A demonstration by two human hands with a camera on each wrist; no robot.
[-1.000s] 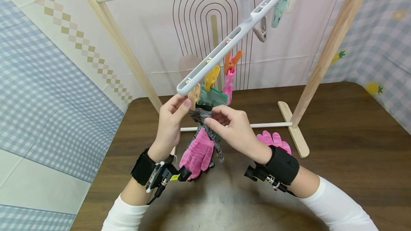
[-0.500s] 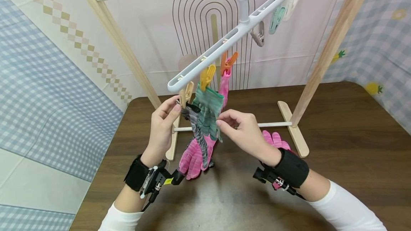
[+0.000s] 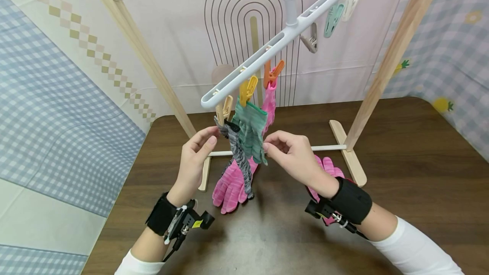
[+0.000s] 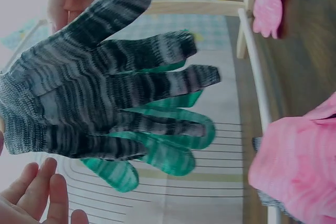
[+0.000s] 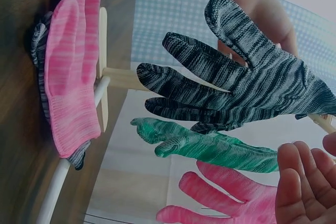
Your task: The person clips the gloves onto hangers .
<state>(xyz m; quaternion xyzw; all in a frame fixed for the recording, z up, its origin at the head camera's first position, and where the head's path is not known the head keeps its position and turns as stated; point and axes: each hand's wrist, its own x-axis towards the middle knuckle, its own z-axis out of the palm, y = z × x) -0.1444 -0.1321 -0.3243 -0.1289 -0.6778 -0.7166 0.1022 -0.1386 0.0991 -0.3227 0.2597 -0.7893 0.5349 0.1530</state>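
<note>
We see the left hand [image 3: 195, 156] just beside the cuff of a black-and-grey striped glove [image 4: 68, 98], its grip slack, the fingers apart and holding nothing; whether a fingertip brushes the cuff, we cannot tell. The right hand [image 3: 292, 156] is near a green glove [image 3: 251, 124], its grip likewise loose around nothing. We find the striped glove hanging, fingers down, from a beige peg [image 3: 223, 110] at the lower end of a white hanger [image 3: 302, 23]. Next along, a yellow peg [image 3: 248, 90] holds the green glove, and an orange peg [image 3: 272, 74] holds a pink glove [image 3: 269, 101]. On the brown table [image 3: 416, 169], we notice another pink glove [image 3: 230, 185], below the striped one.
</note>
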